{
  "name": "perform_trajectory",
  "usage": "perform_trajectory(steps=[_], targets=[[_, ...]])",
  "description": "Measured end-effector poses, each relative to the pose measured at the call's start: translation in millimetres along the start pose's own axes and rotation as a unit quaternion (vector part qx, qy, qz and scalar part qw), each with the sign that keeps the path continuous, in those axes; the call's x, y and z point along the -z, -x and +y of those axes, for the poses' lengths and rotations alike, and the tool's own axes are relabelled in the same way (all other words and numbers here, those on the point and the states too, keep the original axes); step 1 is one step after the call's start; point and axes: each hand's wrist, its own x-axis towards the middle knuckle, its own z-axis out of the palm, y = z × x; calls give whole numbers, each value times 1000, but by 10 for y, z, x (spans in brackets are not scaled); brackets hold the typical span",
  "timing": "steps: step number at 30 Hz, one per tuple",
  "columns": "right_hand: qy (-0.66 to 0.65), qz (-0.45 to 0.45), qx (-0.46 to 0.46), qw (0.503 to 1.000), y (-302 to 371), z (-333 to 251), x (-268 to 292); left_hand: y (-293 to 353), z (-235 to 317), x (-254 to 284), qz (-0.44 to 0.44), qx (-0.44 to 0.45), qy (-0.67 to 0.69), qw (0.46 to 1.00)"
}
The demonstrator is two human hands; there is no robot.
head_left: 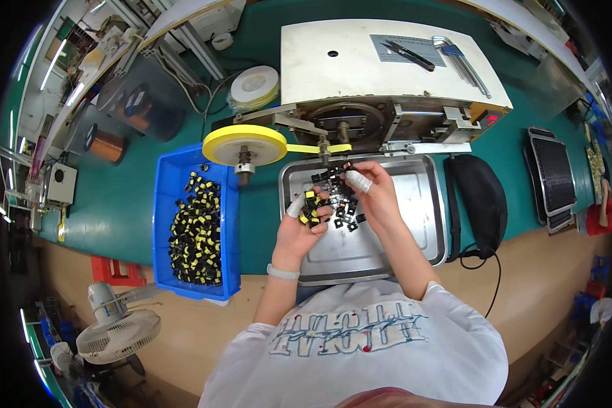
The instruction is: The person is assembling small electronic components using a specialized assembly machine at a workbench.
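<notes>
My left hand [298, 231], palm up with curled fingers, cradles several small black bobbins with yellow tape [311, 208]. My right hand [379, 196] is closed in a pinch at a small black bobbin [348, 166], close to the tape machine's spindle; the fingers partly hide it. Pale covers wrap some fingertips on both hands. Below them is a metal tray [402, 234], where black bobbins without yellow tape [350, 212] lie in a loose pile. A yellow tape roll [245, 144] sits on a holder at the left, its strip [302, 148] running toward the spindle.
Left of the tray stands a blue bin [161, 231] full of yellow-taped bobbins [197, 234]. Behind the tray is the cream machine [347, 64], with tweezers [411, 56] and hex keys [464, 64] on top. A black pouch [479, 204] lies right of the tray. A fan [119, 333] stands lower left.
</notes>
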Motion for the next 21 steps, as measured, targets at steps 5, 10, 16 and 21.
perform_trajectory(steps=[5, 10, 16, 21], targets=[[-25, 23, 51, 998, -61, 117, -50, 124, 74, 10, 6, -18, -1, 1000], [-36, 16, 68, 997, -107, 240, -37, 142, 161, 21, -3, -38, -23, 999], [-67, -2, 70, 995, -251, 252, -12, 151, 200, 28, -22, -37, -36, 998], [49, -23, -49, 997, -197, 5, 56, 189, 167, -92, 26, -59, -57, 996]])
